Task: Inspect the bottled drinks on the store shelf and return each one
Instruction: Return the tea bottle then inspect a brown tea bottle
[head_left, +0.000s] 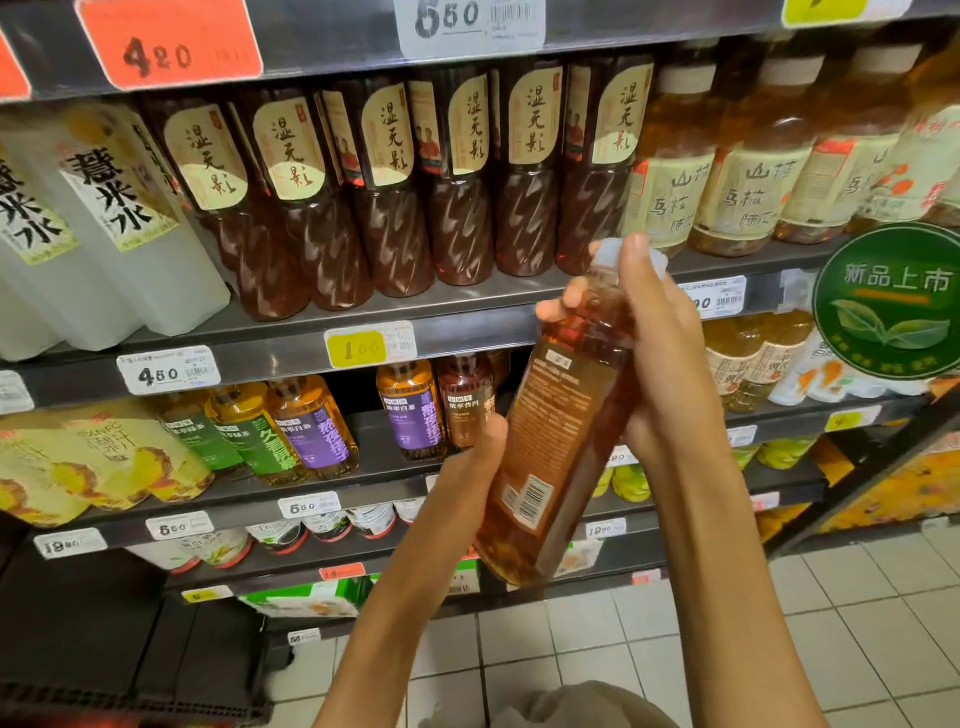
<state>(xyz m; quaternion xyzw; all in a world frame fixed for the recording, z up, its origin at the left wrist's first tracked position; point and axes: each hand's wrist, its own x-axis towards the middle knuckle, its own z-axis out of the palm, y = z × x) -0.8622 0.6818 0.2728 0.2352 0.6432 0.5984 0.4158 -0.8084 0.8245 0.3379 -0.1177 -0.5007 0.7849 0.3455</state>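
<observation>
The right hand (657, 353) has its fingers (558, 304) curled round the neck of an amber bottle (563, 431), thumb up by the pale cap. The left hand (475, 460) grips the bottle's lower side. The bottle is tilted (barcode label facing the camera), held in front of the shelf (270, 358), clear of the dark red bottles (395, 187) standing above.

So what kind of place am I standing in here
Most likely a supermarket drinks aisle: shelves packed with rows of bottles, price tags along the edges, and a green promo sign.
</observation>
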